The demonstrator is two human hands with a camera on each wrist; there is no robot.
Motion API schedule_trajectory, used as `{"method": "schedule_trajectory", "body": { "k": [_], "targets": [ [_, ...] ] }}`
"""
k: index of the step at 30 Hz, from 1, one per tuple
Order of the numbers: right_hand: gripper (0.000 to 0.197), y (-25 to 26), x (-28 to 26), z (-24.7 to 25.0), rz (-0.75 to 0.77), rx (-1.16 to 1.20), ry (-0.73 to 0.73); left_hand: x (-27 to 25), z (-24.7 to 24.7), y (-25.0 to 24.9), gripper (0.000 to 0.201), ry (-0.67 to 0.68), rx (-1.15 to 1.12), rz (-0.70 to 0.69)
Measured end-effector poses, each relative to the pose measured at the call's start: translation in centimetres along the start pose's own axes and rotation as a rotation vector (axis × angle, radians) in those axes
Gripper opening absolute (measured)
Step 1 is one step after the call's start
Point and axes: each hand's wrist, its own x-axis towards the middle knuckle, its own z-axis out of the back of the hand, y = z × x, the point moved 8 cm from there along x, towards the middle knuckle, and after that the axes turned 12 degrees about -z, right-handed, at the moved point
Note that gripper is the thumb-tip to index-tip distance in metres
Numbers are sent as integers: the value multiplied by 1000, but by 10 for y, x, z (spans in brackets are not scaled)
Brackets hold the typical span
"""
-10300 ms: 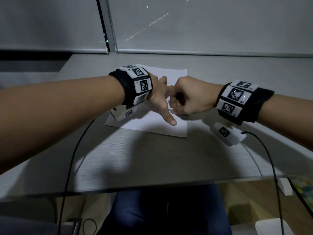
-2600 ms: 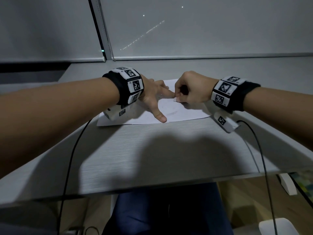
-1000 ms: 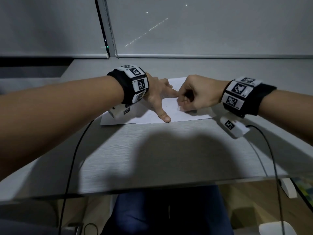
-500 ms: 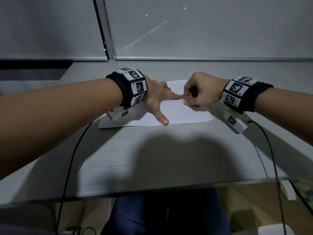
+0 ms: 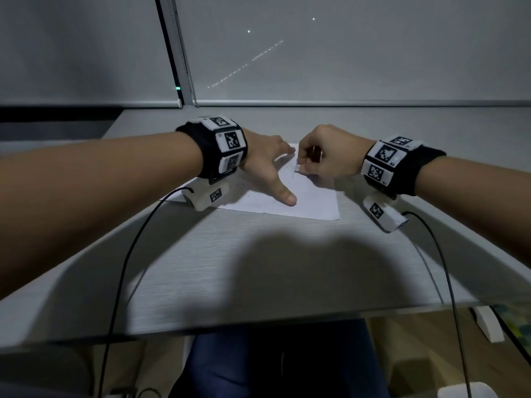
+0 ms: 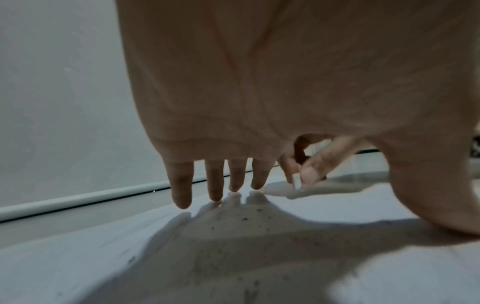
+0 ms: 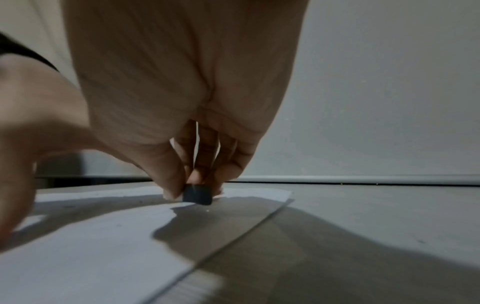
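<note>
The grey tabletop (image 5: 258, 268) carries a white sheet of paper (image 5: 316, 202), lying flat toward its far side. The left hand (image 5: 264, 165) is spread wide on the sheet, pinning it, with its 4 fingers straight, tips down, and the thumb splayed toward the near edge. The right hand (image 5: 330, 153) is curled, thumb and fingertips clamped on a small eraser (image 7: 197, 197). The eraser's lower face meets the paper just beside the left fingertips. The step looks like rubbing out faint marks. Short, light strokes away from the pinning hand, with the eraser upright, should keep the sheet from creasing.
</note>
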Motion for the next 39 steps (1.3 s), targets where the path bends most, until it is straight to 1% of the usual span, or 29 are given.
{"method": "schedule_trajectory", "body": {
  "k": [1, 4, 5, 6, 7, 11, 13, 15, 17, 20, 22, 24, 28, 30, 33, 35, 36, 39],
  "targets": [
    [14, 6, 0, 0, 25, 18, -5, 3, -3, -3, 145, 7, 18, -5],
    [6, 23, -2, -6, 99, 55, 50, 5, -4, -13, 111, 15, 47, -35],
    [5, 26, -3, -9, 111, 44, 75, 6, -3, -15, 104, 9, 62, -46],
    [5, 27, -2, -12, 114, 32, 88, 7, -2, -14, 103, 5, 72, -47],
    [4, 25, 0, -12, 104, 23, 88, 8, -3, -13, 107, -2, 76, -43],
    [4, 8, 16, -3, 2, -23, 5, 15, -8, 1, 137, 10, 95, -12],
    [7, 3, 19, -1, -42, -32, -32, 17, -12, 4, 146, 24, 93, -11],
    [9, 4, 19, -2, -47, -32, -55, 18, -12, 3, 152, 30, 101, -15],
    [9, 10, 14, -6, -19, -12, -29, 18, -13, 4, 151, 29, 106, -14],
    [9, 24, 3, -12, 57, 16, 75, 20, -13, 2, 140, 17, 101, -40],
    [10, 26, 1, -12, 79, 30, 121, 20, -13, 1, 142, 15, 101, -45],
    [9, 19, 7, -7, 52, 31, 103, 19, -12, 2, 146, 20, 112, -25],
    [10, 4, 22, 1, -43, -28, -13, 17, -12, 3, 142, 32, 106, 14],
    [11, 12, 18, -2, -16, -49, -1, 17, -11, 2, 143, 39, 117, 11],
    [12, 30, 1, -9, 70, -38, 118, 21, -12, -1, 145, 32, 125, -26],
    [12, 31, -2, -10, 81, -23, 166, 22, -13, -2, 142, 31, 110, -36],
    [10, 29, 0, -9, 75, -24, 160, 22, -13, -2, 142, 37, 111, -37],
    [7, 15, 16, -2, 22, -80, 75, 19, -12, -3, 146, 64, 137, -25]
  ]
}}
